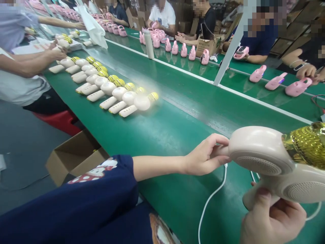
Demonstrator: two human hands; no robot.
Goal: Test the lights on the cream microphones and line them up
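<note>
My left hand [207, 156] is closed around the handle of a cream karaoke microphone [256, 144] with a round speaker body and a shiny gold mesh head. Below it, my right hand [274, 217] grips the handle of a second cream microphone [302, 184], whose speaker grille faces me. The two microphones overlap in view, and the second one's head is hidden or cut off by the frame edge. A white cable [212, 196] hangs near my left fingers; I cannot tell where it ends.
Several cream microphones [109, 86] lie in a slanting row on the green table [162, 132]. A metal post [232, 44] rises beyond it. Pink handled devices [184, 50] and a pale bottle [148, 44] stand farther back. Co-workers sit around; an open carton [76, 156] is at left.
</note>
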